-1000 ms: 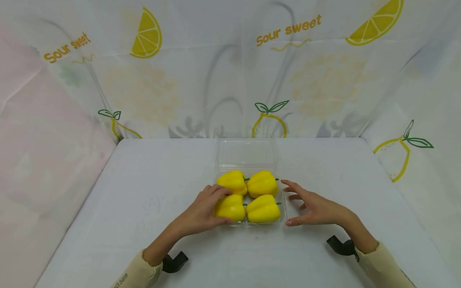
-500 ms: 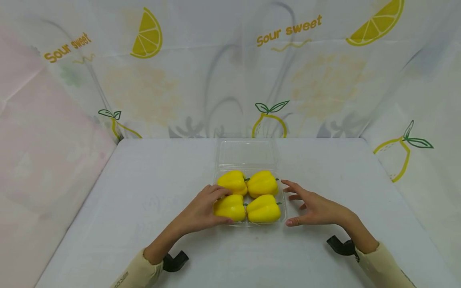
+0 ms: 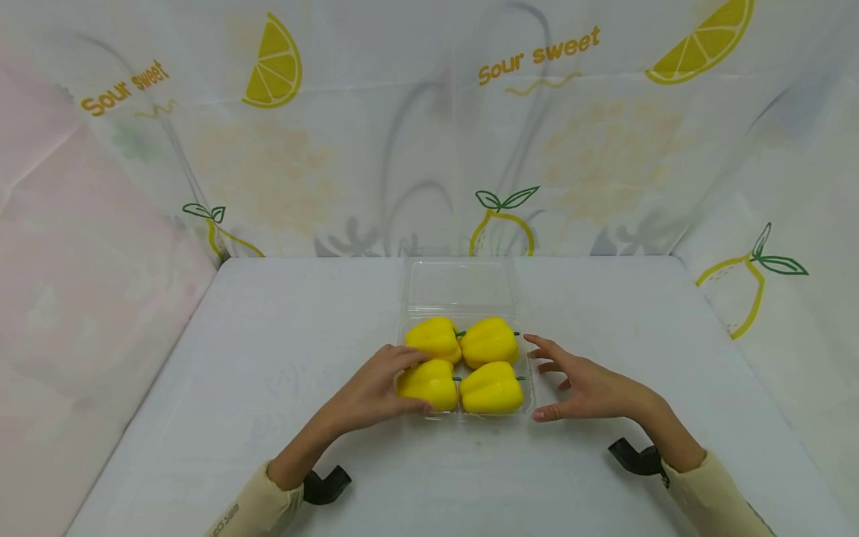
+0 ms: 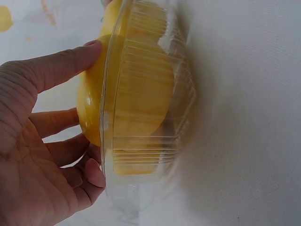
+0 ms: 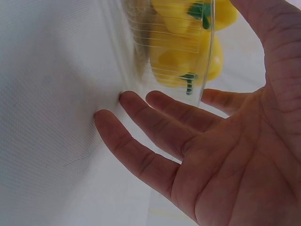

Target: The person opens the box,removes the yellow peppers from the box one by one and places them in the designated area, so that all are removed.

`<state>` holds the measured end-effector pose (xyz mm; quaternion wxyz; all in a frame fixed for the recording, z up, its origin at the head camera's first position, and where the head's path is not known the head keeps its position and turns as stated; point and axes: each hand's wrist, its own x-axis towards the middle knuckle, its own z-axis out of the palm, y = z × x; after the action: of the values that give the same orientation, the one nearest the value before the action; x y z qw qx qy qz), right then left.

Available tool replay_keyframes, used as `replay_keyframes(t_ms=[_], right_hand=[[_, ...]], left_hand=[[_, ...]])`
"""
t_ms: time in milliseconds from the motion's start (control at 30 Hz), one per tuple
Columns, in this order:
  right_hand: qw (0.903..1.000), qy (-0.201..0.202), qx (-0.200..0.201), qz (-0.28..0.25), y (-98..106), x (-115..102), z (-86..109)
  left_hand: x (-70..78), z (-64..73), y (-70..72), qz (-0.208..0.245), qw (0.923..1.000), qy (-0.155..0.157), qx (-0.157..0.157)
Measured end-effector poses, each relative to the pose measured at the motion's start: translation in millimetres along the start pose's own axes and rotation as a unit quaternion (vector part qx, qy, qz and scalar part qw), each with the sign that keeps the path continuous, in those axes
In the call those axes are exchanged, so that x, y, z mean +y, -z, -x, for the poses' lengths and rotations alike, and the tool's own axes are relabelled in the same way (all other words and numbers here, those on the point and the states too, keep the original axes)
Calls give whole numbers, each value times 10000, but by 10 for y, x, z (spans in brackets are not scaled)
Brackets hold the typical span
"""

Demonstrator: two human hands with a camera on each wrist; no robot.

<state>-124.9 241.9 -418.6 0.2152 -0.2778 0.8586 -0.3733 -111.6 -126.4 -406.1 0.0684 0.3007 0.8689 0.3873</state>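
Several yellow bell peppers with green stems sit in two rows in a clear plastic clamshell box [image 3: 530, 395]. My left hand [image 3: 376, 389] curls round the front-left pepper [image 3: 432, 384], thumb on its near side and fingers on its far side. The left wrist view shows the thumb [image 4: 70, 63] against that pepper [image 4: 91, 106] above the box rim. My right hand [image 3: 590, 389] holds nothing and stands just right of the box, fingers spread; in the right wrist view its fingertips [image 5: 104, 121] come down to the tablecloth. Other peppers are the front-right [image 3: 491, 389], back-left [image 3: 432, 337] and back-right [image 3: 490, 343].
The box's clear lid [image 3: 461, 283] lies folded back behind the peppers. A white cloth covers the table [image 3: 302, 321]. Patterned curtains [image 3: 376, 149] enclose it at the back and sides. A black strap-on piece [image 3: 326, 486] juts from each wrist.
My left thumb and the front-left pepper have shifted very slightly away from me. The right hand, the box and the other peppers stay essentially where they were.
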Motion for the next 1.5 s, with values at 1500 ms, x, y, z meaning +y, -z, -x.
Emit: replay_keyframes(t_ms=[1500], right_hand=[[9999, -34, -57, -79, 3, -11, 8]], left_hand=[[-123, 32, 154, 1949, 9758, 793, 587]])
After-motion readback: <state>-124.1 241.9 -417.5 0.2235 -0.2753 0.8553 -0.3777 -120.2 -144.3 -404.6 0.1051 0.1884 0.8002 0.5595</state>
